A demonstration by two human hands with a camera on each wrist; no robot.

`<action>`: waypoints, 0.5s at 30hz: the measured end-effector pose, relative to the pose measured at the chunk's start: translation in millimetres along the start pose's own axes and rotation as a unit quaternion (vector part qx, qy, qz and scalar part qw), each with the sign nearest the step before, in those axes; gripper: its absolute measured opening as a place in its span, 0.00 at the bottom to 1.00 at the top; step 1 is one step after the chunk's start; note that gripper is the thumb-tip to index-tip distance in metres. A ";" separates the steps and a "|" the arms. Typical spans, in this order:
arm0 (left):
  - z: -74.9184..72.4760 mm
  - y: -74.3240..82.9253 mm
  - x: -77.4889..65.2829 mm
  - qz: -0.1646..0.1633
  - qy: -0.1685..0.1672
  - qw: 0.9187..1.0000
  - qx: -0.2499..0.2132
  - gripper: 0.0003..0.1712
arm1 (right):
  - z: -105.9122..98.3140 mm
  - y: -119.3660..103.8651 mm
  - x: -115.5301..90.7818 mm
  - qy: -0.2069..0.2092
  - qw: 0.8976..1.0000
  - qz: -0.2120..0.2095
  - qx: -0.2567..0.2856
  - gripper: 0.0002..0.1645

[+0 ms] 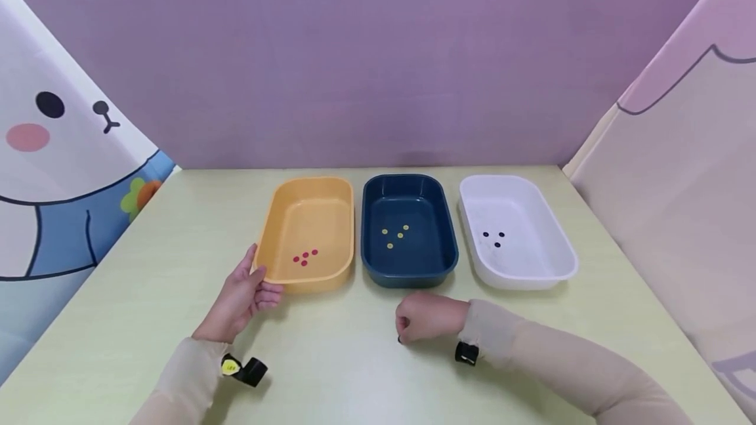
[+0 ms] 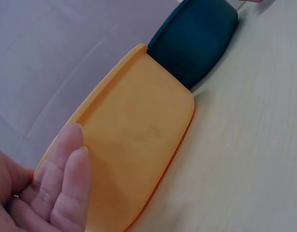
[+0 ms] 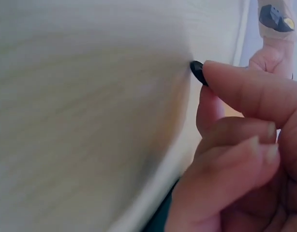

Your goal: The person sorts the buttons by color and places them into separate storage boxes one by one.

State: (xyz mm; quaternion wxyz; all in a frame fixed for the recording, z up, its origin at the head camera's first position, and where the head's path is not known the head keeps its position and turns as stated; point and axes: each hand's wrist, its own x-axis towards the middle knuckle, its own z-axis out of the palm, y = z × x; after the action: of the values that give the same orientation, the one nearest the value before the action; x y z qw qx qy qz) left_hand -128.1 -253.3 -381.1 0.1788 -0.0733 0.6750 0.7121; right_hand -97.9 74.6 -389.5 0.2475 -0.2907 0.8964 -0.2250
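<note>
My left hand (image 1: 239, 297) is at the near left corner of the orange-yellow tray (image 1: 331, 277), its thumb over the rim. In the left wrist view its fingers (image 2: 73, 179) lie against the tray's outer wall. My right hand (image 1: 428, 317) is low over the table in front of the dark blue tray (image 1: 407, 279). Between thumb and index finger it pinches a small black button (image 3: 199, 72), edge close to the tabletop. Several red buttons (image 1: 305, 255) lie in the orange-yellow tray and several yellow buttons (image 1: 400, 235) in the blue one.
A white tray (image 1: 567, 271) holding three black buttons (image 1: 497, 244) stands at the right of the row. The trays rest on a pale table (image 1: 331, 372). A purple backdrop (image 1: 366, 64) rises behind, with printed cloth (image 1: 59, 169) at the left side.
</note>
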 end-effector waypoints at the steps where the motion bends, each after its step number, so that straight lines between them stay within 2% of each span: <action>1: -0.3 0.0 0.6 0.001 -0.001 1.000 0.002 0.36 | -1.1 2.0 -1.5 0.002 1.000 -0.001 0.004 0.11; 10: -8.4 -0.7 -0.5 0.009 -0.001 1.000 -0.007 0.37 | -6.1 20.0 -15.5 0.028 0.999 -0.011 0.036 0.11; 15: 0.8 -4.9 3.5 0.008 0.001 1.000 -0.005 0.35 | -10.3 41.4 -42.2 0.049 0.998 -0.010 0.043 0.08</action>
State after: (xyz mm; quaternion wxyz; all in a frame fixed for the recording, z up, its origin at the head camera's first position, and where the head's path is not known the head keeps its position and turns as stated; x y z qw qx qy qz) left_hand -129.5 -251.8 -386.8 0.1721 -0.0702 0.6719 0.7169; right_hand -90.9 134.2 -391.0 0.2137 -0.2771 0.8940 -0.2796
